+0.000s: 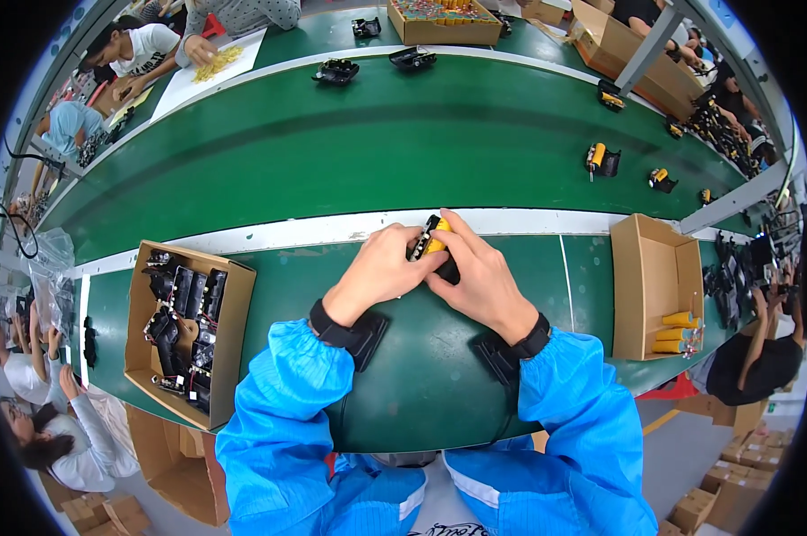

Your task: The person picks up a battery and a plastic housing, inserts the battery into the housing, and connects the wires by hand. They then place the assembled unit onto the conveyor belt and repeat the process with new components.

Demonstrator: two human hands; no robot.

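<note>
Both my hands meet over the front of the green bench, fingers closed around one small black plastic housing [427, 234] with a yellow cylindrical battery [438, 236] in it. My left hand [381, 268] grips the housing's left side, its thumb reaching across toward the battery. On the other side my right hand [480, 279] holds the same housing, fingers over the battery's far end. My fingers hide much of the piece, so I cannot tell how fully the battery is seated. Each wrist wears a black strap with a dark block beneath it.
To the left stands a cardboard box [235, 344] of black housings; to the right, an open box [630, 295] with a few yellow batteries [676, 335]. Beyond a white rail, a green conveyor belt [377, 152] carries housings, some with batteries. Other people work around the line.
</note>
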